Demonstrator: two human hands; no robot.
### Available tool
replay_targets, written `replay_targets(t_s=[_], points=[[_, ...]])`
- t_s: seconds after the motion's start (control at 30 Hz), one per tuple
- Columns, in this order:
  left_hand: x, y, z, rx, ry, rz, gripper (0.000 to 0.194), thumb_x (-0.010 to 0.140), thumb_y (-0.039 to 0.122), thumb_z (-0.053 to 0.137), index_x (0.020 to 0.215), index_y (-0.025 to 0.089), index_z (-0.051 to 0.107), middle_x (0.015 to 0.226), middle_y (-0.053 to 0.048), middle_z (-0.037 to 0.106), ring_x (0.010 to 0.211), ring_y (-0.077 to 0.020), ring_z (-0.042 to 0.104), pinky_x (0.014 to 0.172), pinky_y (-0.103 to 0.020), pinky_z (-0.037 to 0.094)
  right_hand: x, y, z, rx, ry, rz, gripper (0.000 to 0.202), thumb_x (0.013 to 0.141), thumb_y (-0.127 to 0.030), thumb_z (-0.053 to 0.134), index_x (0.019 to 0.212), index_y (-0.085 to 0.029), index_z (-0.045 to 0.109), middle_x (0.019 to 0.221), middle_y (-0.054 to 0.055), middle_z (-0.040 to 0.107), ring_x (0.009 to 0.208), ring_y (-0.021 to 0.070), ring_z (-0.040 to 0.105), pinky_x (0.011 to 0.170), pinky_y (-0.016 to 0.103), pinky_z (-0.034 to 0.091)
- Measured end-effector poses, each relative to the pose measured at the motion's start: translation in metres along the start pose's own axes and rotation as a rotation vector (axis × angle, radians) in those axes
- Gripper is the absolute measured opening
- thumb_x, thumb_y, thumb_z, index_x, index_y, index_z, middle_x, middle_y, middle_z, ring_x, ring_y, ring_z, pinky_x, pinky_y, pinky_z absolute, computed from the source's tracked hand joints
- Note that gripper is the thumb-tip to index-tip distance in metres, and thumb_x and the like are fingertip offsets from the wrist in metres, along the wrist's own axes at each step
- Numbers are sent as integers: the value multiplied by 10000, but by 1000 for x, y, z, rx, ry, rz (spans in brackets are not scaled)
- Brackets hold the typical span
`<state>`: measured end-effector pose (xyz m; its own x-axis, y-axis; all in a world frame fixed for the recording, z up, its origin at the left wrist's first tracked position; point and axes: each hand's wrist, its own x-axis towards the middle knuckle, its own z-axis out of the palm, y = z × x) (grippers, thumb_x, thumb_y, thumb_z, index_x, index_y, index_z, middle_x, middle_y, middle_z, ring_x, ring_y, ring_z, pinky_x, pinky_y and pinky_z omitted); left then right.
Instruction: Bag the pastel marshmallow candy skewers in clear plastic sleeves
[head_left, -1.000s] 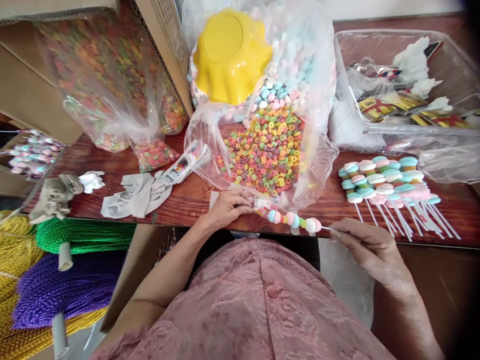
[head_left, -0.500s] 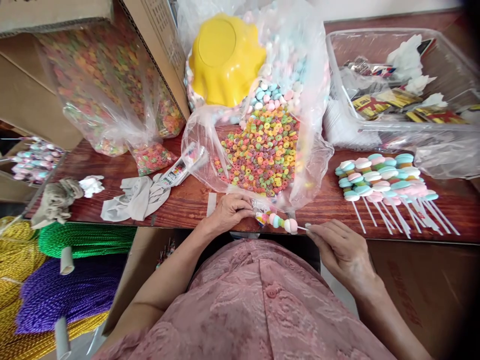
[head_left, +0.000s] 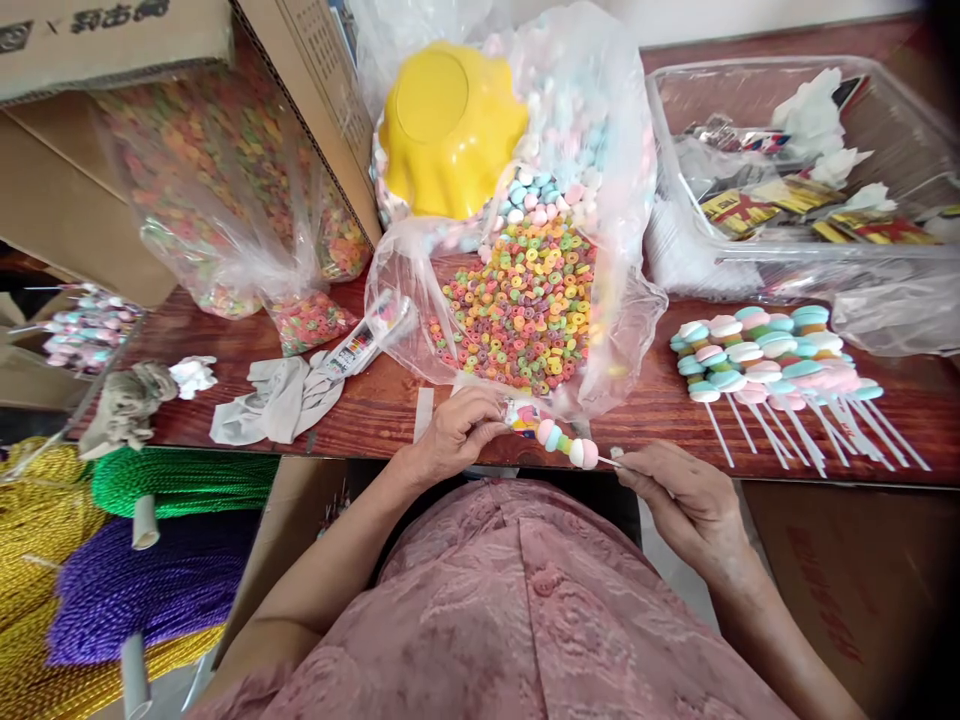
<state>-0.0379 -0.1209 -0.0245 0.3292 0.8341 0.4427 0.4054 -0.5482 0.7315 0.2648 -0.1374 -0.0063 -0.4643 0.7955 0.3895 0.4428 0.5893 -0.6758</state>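
Observation:
My left hand (head_left: 463,432) pinches a small printed plastic bag (head_left: 520,416) at the table's front edge. With thumb and fingers, my right hand (head_left: 679,490) grips the white stick of a candy skewer (head_left: 568,444). Pink, blue, green and white pieces are threaded on that skewer, which lies nearly level between my hands. Its left end meets the bag; whether it is inside or behind the printed film I cannot tell. Just beyond my left hand, an open clear bag holds many small ring candies (head_left: 525,310). Pastel candies (head_left: 536,195) lie behind them.
A yellow scalloped bowl (head_left: 450,125) rests upside down on the pastel candies. Finished-looking skewers (head_left: 772,360) are stacked at right, below a clear plastic bin (head_left: 795,245). Gloves (head_left: 281,400), a carton (head_left: 315,100) and bagged candy (head_left: 225,200) are at left. Coloured cords (head_left: 150,580) hang lower left.
The printed bag has turned so that its print shows more, and it covers the skewer's left end, where more candy showed before. The view has shifted slightly.

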Motion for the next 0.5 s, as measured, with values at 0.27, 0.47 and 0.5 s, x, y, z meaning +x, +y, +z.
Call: replay_targets(t_s=[0.27, 0.47, 0.5], points=[[-5, 15, 2, 24, -199, -72, 411, 946, 417, 577, 1263, 157, 550, 1108, -121, 696, 979, -200, 662, 851, -315, 515, 18, -2, -8, 63, 5, -21, 125, 898, -181, 596, 928, -250, 696, 767, 0, 703, 646, 159, 631, 630, 314, 497], [0, 22, 13, -60, -203, -247, 456, 802, 421, 760, 1173, 184, 643, 998, -48, 717, 892, -194, 658, 816, -299, 498, 49, -8, -14, -74, -16, -278, 193, 893, -133, 573, 1005, -247, 681, 819, 24, 716, 734, 184, 649, 665, 332, 499], [2, 23, 13, -66, -203, -303, 378, 809, 391, 758, 1107, 176, 669, 935, -30, 717, 842, -179, 651, 786, -286, 493, 56, -9, -18, -111, -42, -337, 201, 895, -134, 561, 1017, -242, 679, 841, 32, 720, 765, 190, 652, 681, 336, 496]])
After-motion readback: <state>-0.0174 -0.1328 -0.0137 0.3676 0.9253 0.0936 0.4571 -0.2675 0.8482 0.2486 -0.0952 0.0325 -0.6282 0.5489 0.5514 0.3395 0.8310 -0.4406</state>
